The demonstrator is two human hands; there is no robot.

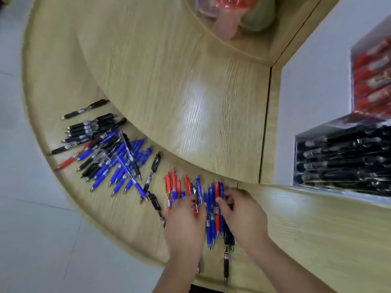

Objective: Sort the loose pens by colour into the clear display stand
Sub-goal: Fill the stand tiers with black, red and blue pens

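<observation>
we are looking down through motion blur, so pen tips and print are hard to make out. the clear display stand [313,132] is sitting at the right, cut off by the frame edge. its nearer compartment is holding black pens [342,161] and the farther one red pens [372,81]. at the far edge a clear wrapped thing [226,13] with red in it is too smeared to name. the left hand [186,220] is lying over red and blue pens with fingers bent, hiding them; we cannot tell whether it is gripping any. the right hand [243,216] is pinching the mixed bundle [215,208] of slim red and blue barrels between thumb and fingers. to the left a loose heap [114,157] of blue and black pens is fanning over the pale wood-grain worktop [169,81], near its curved edge. a broad glossy stretch of worktop is spreading between heap and stand.
</observation>
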